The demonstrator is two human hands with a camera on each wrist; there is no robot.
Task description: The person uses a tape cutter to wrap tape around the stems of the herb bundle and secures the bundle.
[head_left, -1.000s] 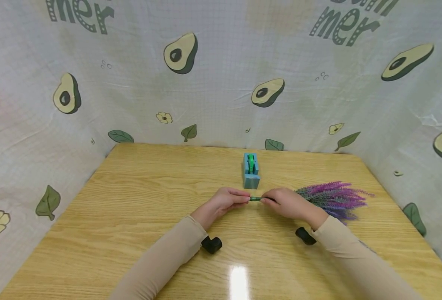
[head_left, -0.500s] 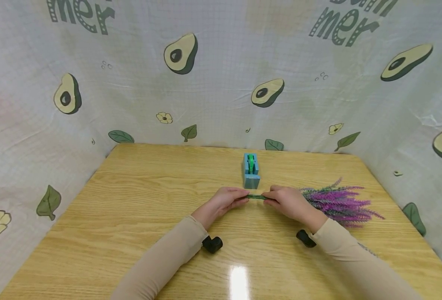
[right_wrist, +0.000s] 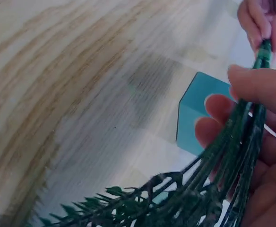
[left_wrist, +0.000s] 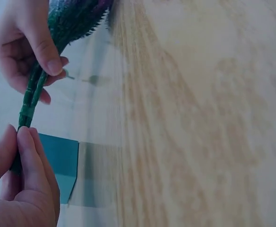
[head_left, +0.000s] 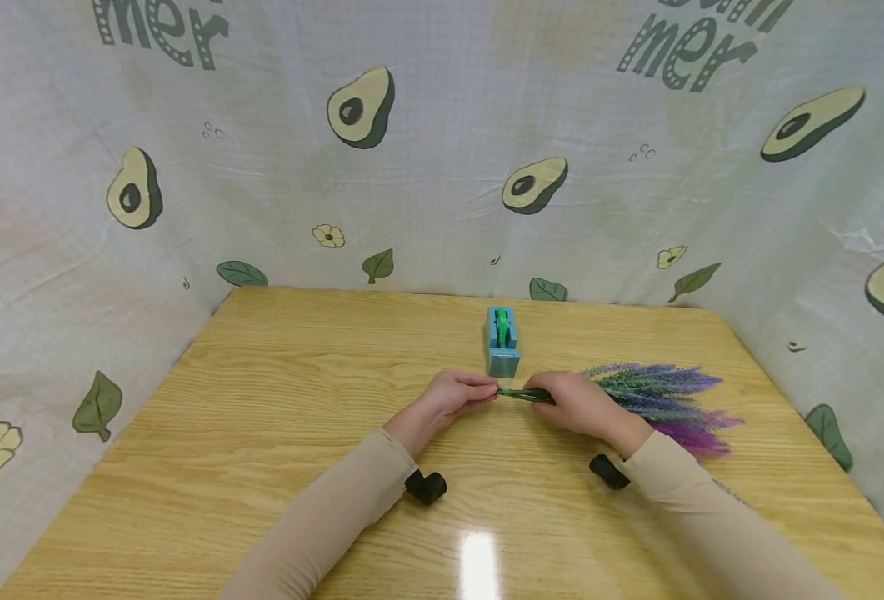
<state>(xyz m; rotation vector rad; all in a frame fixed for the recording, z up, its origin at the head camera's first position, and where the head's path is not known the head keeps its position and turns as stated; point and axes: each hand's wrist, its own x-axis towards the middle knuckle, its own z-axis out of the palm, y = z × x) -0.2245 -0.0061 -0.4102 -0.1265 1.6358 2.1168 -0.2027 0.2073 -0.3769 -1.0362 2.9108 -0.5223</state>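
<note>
A bunch of lavender [head_left: 655, 392] with violet-blue and magenta heads lies sideways between my hands, heads pointing right. My left hand [head_left: 447, 398] pinches the stem ends between thumb and fingers. Farther up the stems, my right hand [head_left: 580, 404] holds the bunch with its thumb against the curled fingers. In the left wrist view, a band of green tape [left_wrist: 27, 111] wraps the stems just above the left fingertips. The right wrist view shows the dark green stems [right_wrist: 232, 146] spreading out beyond the right palm. Just behind the hands stands a blue tape dispenser [head_left: 503, 362].
The dispenser carries a green roll of tape [head_left: 501, 321]. A wooden table [head_left: 299, 358] lies under everything, with a patterned cloth [head_left: 442, 208] behind and at both sides. Part of a loose lavender sprig [head_left: 730, 492] shows beside the right sleeve.
The bunch has turned about its length: magenta heads that were on top are now at the near side, violet-blue ones on top. Both hands stay in nearly the same place.
</note>
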